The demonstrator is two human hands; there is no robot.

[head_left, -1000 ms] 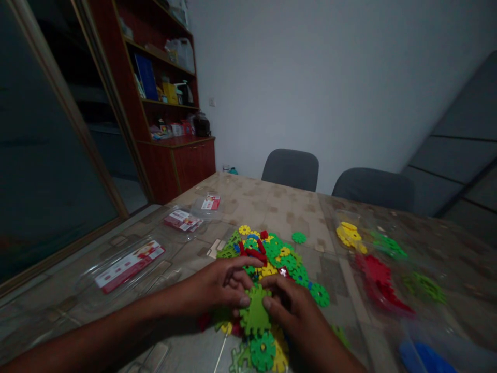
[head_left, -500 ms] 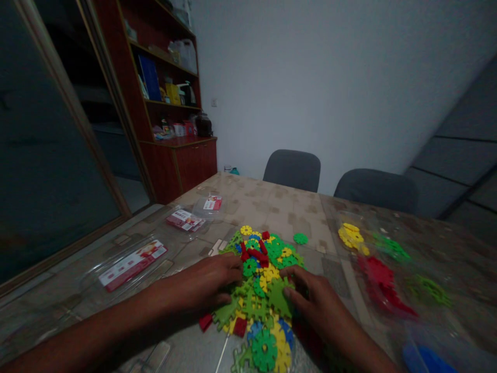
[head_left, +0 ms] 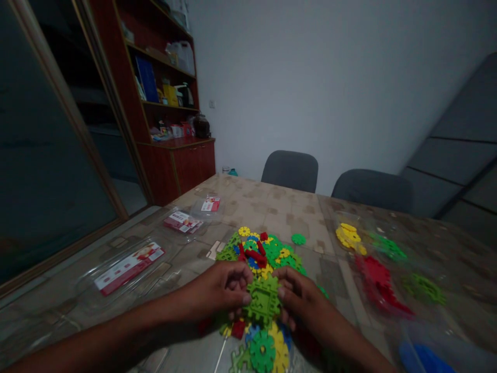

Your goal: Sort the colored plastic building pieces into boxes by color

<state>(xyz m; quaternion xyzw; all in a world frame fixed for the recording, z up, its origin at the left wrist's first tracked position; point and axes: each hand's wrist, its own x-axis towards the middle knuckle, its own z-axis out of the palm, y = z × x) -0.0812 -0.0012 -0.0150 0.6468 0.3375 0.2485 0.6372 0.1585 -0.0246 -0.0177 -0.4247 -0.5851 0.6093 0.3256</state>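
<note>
Between both hands, above the pile, is a light green toothed building piece [head_left: 264, 299] with a square opening. Whether it is one piece or several overlapping cannot be told. My left hand [head_left: 235, 287] pinches its left edge between thumb and curled fingers. At the right edge, my right hand [head_left: 297, 292] grips it with thumb and fingers. Below and beyond lies a pile of green, yellow, blue and red plastic pieces [head_left: 274, 247], among them gear-shaped discs and red rods. A green toothed disc [head_left: 263, 350] lies over yellow and blue ones nearest me.
Clear trays at the right hold yellow discs [head_left: 348, 235], green pieces [head_left: 392, 247], red pieces [head_left: 378, 280], light green pieces [head_left: 427, 288] and blue pieces [head_left: 423, 357]. Clear lids with labels [head_left: 130, 267] lie at the left. Two grey chairs [head_left: 290, 171] stand behind the table.
My hands have come together from either side of the pile. The light green piece has been lifted off the pile and is now held between them.
</note>
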